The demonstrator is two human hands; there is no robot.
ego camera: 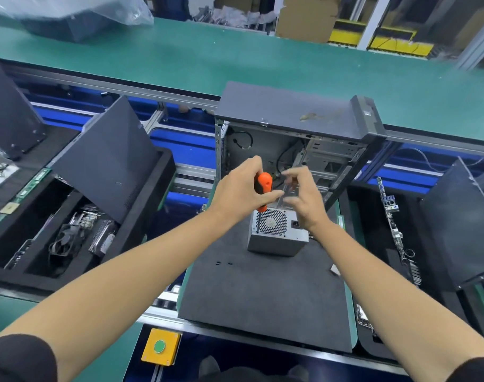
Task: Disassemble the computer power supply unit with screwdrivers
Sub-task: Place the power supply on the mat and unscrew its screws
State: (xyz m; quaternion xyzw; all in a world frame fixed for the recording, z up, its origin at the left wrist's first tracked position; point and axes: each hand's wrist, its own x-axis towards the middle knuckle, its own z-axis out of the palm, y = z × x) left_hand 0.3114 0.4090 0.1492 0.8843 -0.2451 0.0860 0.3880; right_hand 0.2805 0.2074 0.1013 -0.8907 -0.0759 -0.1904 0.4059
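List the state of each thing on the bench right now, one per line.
Power supply: upright on the mat, casing still closed.
Screwdriver: gripped in the left hand, tip down.
Right hand: blurred, fingers curled above the power supply.
Computer case: side open, mostly empty.
Two screws: loose on the mat.

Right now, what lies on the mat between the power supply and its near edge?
In the head view, two small dark screws lie on the grey mat in front of the power supply; otherwise bare.

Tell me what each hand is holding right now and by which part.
The left hand grips the orange-and-black screwdriver by its handle, above the power supply unit. The right hand is blurred; whether it holds anything cannot be told.
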